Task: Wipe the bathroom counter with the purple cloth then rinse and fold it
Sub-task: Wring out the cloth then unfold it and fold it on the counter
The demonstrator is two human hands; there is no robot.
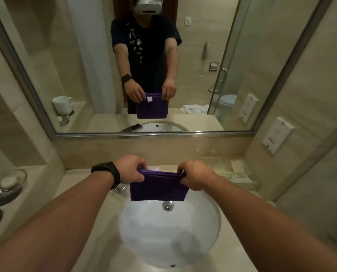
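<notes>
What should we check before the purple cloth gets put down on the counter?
1. Left hand pinches a top corner of the purple cloth: ok.
2. Right hand pinches the other top corner: ok.
3. Cloth folded in layers, top edges lined up: ok.
4. Cloth hangs over the sink: ok.
5. Cloth done dripping: cannot tell.
6. Counter dry: cannot tell.

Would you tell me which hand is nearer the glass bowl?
Left. The left hand is right of the glass bowl; the right hand is farther right, past the cloth.
</notes>
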